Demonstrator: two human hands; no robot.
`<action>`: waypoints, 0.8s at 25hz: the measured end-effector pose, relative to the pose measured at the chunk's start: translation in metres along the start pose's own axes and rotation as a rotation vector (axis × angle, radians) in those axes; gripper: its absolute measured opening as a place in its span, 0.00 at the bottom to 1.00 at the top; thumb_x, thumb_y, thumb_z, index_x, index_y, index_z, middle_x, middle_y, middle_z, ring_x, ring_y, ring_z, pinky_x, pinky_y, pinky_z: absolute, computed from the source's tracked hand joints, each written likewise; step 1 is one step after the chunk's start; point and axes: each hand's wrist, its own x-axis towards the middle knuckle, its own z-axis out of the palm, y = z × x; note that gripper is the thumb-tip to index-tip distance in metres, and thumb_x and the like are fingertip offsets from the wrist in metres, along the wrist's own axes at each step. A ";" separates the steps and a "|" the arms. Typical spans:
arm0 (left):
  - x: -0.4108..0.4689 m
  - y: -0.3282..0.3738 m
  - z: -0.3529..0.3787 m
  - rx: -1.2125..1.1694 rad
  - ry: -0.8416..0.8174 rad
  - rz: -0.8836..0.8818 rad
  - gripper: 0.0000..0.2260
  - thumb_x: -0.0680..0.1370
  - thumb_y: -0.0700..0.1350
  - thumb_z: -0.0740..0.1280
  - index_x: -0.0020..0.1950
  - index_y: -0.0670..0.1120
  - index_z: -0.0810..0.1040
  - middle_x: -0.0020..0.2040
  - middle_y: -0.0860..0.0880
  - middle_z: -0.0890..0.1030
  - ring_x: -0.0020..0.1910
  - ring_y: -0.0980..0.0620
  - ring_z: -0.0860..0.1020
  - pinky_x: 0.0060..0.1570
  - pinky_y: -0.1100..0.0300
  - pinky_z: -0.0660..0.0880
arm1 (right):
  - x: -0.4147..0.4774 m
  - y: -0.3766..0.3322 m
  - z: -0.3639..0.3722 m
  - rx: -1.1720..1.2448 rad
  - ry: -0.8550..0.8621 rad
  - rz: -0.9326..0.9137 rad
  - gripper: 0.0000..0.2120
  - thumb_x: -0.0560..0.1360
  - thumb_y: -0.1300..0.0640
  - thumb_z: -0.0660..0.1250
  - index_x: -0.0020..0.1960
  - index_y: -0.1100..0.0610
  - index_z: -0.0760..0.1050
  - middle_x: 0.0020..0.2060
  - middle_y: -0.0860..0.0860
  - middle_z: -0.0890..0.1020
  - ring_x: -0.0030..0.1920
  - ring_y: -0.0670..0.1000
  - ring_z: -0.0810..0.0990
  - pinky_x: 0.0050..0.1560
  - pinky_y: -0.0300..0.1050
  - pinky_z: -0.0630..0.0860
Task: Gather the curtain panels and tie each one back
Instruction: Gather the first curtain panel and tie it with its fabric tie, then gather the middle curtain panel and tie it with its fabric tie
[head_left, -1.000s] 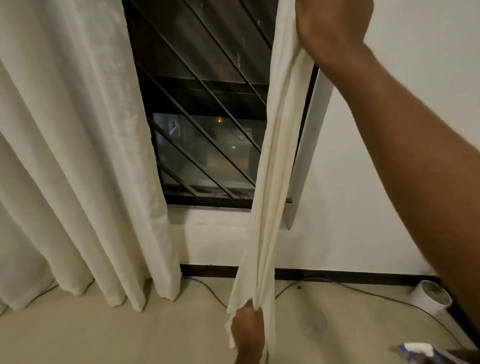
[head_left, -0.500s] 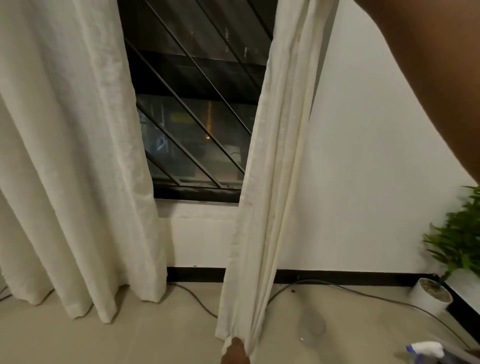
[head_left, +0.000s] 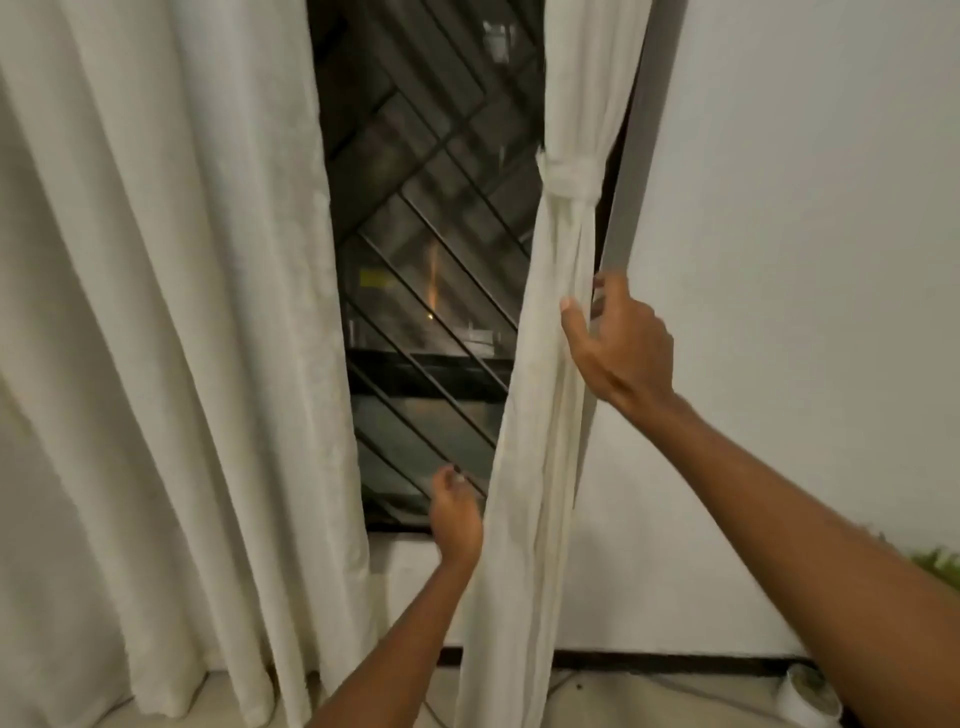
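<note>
Gripping tied panel (head_left: 535, 415): right hand (head_left: 623, 348) | left hand (head_left: 457, 519) beside it

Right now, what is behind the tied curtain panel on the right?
The grey window frame shows past the tied curtain panel on its right side, and the barred window on its left. What lies directly behind the cloth is covered.

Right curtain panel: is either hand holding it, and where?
Right hand touches the right curtain panel with its thumb at the edge below the knot, fingers loose; a closed grip cannot be told. Left hand holds nothing.
</note>
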 end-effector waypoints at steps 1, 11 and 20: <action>0.000 0.067 0.000 -0.114 -0.100 0.078 0.17 0.86 0.48 0.60 0.74 0.48 0.70 0.70 0.51 0.75 0.63 0.55 0.74 0.62 0.59 0.70 | 0.017 -0.017 -0.013 0.097 0.035 -0.012 0.25 0.80 0.36 0.59 0.68 0.52 0.67 0.57 0.50 0.80 0.47 0.50 0.82 0.45 0.47 0.78; -0.003 0.611 -0.003 -0.154 -0.627 0.315 0.25 0.87 0.58 0.45 0.80 0.48 0.64 0.73 0.57 0.68 0.75 0.57 0.65 0.74 0.62 0.60 | 0.273 -0.201 -0.194 0.644 -0.397 0.372 0.41 0.77 0.25 0.48 0.77 0.52 0.65 0.70 0.53 0.75 0.65 0.51 0.76 0.65 0.48 0.71; -0.017 0.732 -0.067 0.064 -0.709 0.324 0.45 0.73 0.77 0.44 0.83 0.50 0.55 0.82 0.49 0.58 0.81 0.50 0.56 0.80 0.47 0.52 | 0.330 -0.269 -0.265 0.734 -0.399 0.355 0.37 0.80 0.29 0.46 0.79 0.52 0.62 0.72 0.52 0.70 0.73 0.56 0.69 0.74 0.59 0.66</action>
